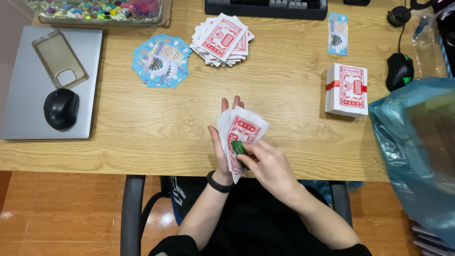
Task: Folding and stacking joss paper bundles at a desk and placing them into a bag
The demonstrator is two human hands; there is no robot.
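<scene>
Over the desk's near edge, the left hand [222, 142] lies palm up, gripping a small fan of red-and-white paper notes [241, 135]; the right hand [268, 166] pinches one small green object [238, 148] against them. Behind lie two loose heaps, one blue [161, 61], one red [222, 39], plus one banded bundle [347, 90] and one single blue note [337, 33]. Two black mice [60, 108] [399, 71] sit far apart. Nothing blocks the hands.

I count 2 loose fans of notes on the desk, 1 blue [161, 60] and 1 red [222, 39], plus 1 banded red bundle [347, 90], 1 single blue note [337, 33] and 2 computer mice: [61, 108], [399, 71].
</scene>
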